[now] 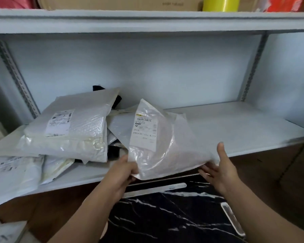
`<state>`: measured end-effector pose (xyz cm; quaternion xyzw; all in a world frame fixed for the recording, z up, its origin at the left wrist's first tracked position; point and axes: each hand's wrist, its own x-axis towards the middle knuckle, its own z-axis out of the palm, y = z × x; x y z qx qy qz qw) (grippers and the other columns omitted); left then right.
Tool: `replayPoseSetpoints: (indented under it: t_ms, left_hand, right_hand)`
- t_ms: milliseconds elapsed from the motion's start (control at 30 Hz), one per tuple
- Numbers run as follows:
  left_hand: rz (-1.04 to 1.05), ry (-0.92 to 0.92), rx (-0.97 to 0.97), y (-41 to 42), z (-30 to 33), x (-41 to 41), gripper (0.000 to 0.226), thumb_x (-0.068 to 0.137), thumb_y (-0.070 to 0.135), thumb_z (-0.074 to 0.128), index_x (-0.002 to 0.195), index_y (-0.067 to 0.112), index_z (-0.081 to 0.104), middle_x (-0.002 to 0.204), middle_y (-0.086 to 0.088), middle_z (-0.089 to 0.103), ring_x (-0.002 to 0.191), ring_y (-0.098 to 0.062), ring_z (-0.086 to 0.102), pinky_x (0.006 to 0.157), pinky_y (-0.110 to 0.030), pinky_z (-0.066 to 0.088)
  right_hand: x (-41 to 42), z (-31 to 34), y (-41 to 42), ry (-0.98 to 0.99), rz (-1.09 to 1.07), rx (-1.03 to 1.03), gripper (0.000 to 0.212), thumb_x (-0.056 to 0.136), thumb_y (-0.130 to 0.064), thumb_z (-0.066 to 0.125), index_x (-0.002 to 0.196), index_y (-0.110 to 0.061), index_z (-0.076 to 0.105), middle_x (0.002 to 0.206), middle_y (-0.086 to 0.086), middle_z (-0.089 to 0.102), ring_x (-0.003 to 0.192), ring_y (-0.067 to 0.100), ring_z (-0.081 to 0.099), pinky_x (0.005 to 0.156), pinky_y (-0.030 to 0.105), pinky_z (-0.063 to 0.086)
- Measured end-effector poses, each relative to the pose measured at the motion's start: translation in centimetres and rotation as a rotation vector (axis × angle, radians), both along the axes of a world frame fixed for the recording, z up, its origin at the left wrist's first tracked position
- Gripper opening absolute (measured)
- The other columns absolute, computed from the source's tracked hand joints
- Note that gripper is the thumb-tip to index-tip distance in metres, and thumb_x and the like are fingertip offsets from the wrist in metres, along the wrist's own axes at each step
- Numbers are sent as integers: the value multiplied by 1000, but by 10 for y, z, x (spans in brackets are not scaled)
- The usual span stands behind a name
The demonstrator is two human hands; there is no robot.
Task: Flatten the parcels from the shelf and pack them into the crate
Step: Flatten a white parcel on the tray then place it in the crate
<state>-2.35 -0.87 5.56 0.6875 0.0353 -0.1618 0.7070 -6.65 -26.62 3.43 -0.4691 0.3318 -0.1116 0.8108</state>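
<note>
A white plastic parcel with a printed label is tilted up at the front edge of the grey shelf. My left hand grips its lower left corner. My right hand is spread with straight fingers under its lower right edge, thumb pointing up. A pile of several more white parcels lies on the left part of the shelf, a big one with a label on top. No crate can be made out.
Below the shelf lies a black surface with white veins and a brown cardboard area. The upper shelf holds a cardboard box and a yellow roll. Slotted uprights frame the bay.
</note>
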Motion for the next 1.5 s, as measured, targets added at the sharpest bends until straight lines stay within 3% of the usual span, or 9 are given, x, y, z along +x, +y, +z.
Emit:
replayPoseSetpoints:
  t_ms: [167, 267, 367, 467, 667, 800, 1100, 1300, 1500]
  left_hand:
    - [0, 169, 255, 42, -49, -60, 22, 63, -11, 44, 71, 4, 58, 64, -9, 51, 55, -16, 42, 50, -25, 31]
    - [-58, 303, 586, 65, -86, -91, 17, 60, -8, 52, 56, 8, 47, 63, -9, 45, 56, -18, 36, 48, -24, 26]
    - [-151, 383, 876, 85, -121, -121, 6, 79, 2, 57, 80, 5, 63, 87, -14, 62, 75, -24, 59, 55, -23, 43]
    - [-118, 381, 922, 140, -223, -100, 59, 56, 28, 60, 109, 2, 68, 105, -16, 69, 100, -30, 65, 86, -36, 55]
    - [196, 369, 533, 95, -144, -102, 28, 87, 22, 57, 111, 10, 51, 108, -15, 63, 94, -30, 63, 79, -38, 52]
    - [366, 319, 376, 89, -163, -68, 78, 71, 67, 62, 126, 12, 52, 116, -14, 62, 97, -33, 64, 85, -48, 54]
    - [409, 196, 463, 75, -175, -32, 35, 98, 37, 47, 77, 10, 57, 67, -6, 49, 64, -20, 46, 65, -34, 41]
    - [589, 54, 640, 81, -182, -32, 35, 101, 26, 41, 85, 1, 59, 71, -10, 53, 69, -28, 48, 66, -36, 38]
    - [593, 145, 796, 89, -186, -42, 40, 104, 23, 33, 112, -7, 58, 103, -29, 59, 91, -37, 51, 73, -34, 29]
  right_hand:
    - [-74, -58, -24, 280, -167, -122, 54, 74, -53, 75, 99, -6, 64, 100, 12, 66, 85, 28, 64, 68, 35, 52]
    - [-110, -101, -23, 417, -20, -117, 64, 71, -37, 84, 123, -11, 58, 91, 9, 61, 63, 18, 57, 54, 26, 48]
    - [-136, -141, -14, 707, 367, -525, 74, 62, -53, 82, 121, -13, 64, 98, 14, 66, 78, 24, 66, 69, 35, 55]
    - [-143, -158, -8, 924, 507, -842, 79, 67, -71, 63, 108, -3, 65, 112, 16, 64, 103, 33, 60, 86, 39, 49]
    - [-114, -135, 15, 713, 409, -1118, 74, 84, -59, 57, 138, -11, 45, 142, 13, 45, 128, 33, 44, 102, 45, 37]
    - [-79, -131, 21, 586, 468, -1240, 61, 93, -57, 43, 133, -11, 52, 132, 13, 56, 121, 31, 50, 103, 44, 39]
    - [-3, -140, 24, 654, 596, -1424, 62, 97, -59, 26, 98, -9, 62, 96, 12, 66, 91, 29, 61, 78, 34, 44]
    - [-16, -156, 32, 392, 246, -1325, 39, 101, -32, 42, 71, -10, 51, 65, 5, 54, 62, 24, 51, 59, 32, 35]
    - [-50, -183, 25, 628, 202, -1205, 43, 101, -38, 35, 87, -5, 58, 74, 10, 57, 72, 28, 54, 68, 35, 40]
